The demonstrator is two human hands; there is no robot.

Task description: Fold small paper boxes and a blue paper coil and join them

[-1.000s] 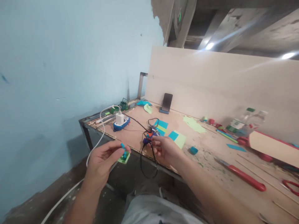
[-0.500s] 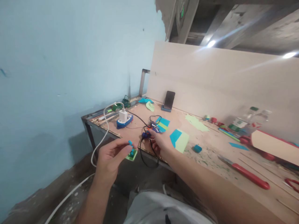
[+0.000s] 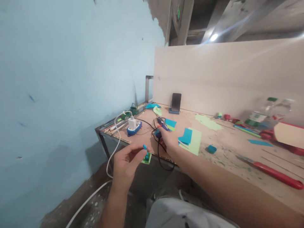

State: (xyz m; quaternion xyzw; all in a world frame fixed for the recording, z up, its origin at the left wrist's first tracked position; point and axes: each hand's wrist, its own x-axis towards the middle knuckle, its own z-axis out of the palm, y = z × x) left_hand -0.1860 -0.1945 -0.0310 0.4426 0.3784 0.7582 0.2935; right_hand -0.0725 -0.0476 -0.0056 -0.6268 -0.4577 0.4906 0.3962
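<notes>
My left hand [image 3: 129,161] is in front of the table edge, thumb and fingers pinching a small green and blue paper piece [image 3: 147,157]. A narrow blue strip stands up at its top, by my fingertips. Reaching over the table, my right hand [image 3: 168,139] is closed around the handle of a purple glue gun [image 3: 163,124] with an orange trigger. My fingers partly hide the gun, which lies low over the tabletop. Its black cord [image 3: 162,166] loops below the table edge. Blue paper [image 3: 186,136] and a light green sheet [image 3: 196,144] lie right of this hand.
A blue and white power strip [image 3: 134,128] carries a white plug [image 3: 132,123]. A phone [image 3: 176,102] stands at the back. To the right are a small blue paper box [image 3: 212,148], a red-handled knife [image 3: 276,174] and plastic bottles [image 3: 258,115].
My right hand has moved the glue gun away from the table edge, further over the table towards the blue paper. The left hand keeps its pinch on the paper piece. The view has shifted.
</notes>
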